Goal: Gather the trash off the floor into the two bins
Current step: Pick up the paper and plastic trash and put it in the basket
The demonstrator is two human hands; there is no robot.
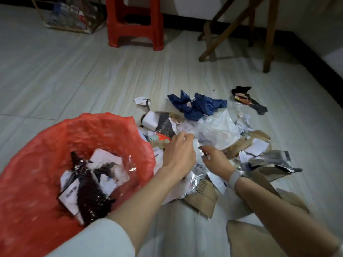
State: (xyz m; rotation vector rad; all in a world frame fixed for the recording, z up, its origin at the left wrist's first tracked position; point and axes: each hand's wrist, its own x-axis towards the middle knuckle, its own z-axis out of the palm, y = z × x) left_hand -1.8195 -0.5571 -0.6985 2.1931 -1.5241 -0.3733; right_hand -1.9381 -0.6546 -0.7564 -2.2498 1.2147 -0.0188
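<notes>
Both hands are down in the trash pile [213, 138]; the left hand [179, 151] curls onto scraps, the right hand [216, 160] pinches clear plastic [219, 132]; the red-lined bin [55, 164] sits close alongside, likely for short drops.

My left hand [179, 151] covers whatever its fingertips touch in the trash pile [213, 138], and my right hand [216, 160] is blurred, so its grip is unclear. The red-lined bin [104, 130] runs off the left and bottom edges. The red stool [134, 25] and wooden legs [239, 30] are cut by the top edge. The far basket [72, 15], perhaps wire, is too blurred to read.
</notes>
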